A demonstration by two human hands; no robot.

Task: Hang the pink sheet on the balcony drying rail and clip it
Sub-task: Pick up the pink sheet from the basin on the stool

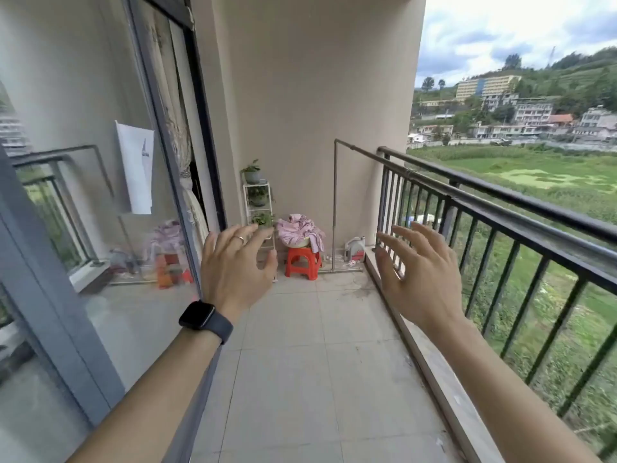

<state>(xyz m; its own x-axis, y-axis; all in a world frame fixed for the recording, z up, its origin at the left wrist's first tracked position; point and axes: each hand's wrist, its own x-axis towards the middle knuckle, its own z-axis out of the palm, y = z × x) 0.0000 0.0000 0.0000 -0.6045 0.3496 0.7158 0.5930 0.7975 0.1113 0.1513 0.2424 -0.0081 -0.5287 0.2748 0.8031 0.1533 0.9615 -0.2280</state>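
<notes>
Both arms are out in front, reaching down the length of the balcony. The left hand [235,265] is raised with fingers spread and slightly curled, empty, a ring [239,238] on one finger and a dark watch [205,318] on the wrist. The right hand [419,272] is up too, fingers fanned wide, palm turned toward the railing [500,195], holding nothing. The two hands are well apart, with bare floor tiles [300,362] showing between them.

Down at the far end, the pink sheet [300,227] sits bundled in a basin [295,242], and that basin rests on a red stool [303,262] against the end wall. One corner of the sheet droops over the basin's right edge. Neither hand is near it.

The drying rail [374,155] is a thin metal bar running from an upright post [335,202] beside the stool, alongside the black railing on the right and just inside it. Nothing hangs on it. Whether any clips are on it, too small to tell.

Left of the stool stands a white plant shelf [257,202] with small pots, one plant [252,171] on top. Right of the stool, near the post's foot, a pale jug [355,248] sits on the floor. On the left, a glass sliding door [100,195] mirrors the stool and sheet, with a sheet of paper [136,168] stuck to it
</notes>
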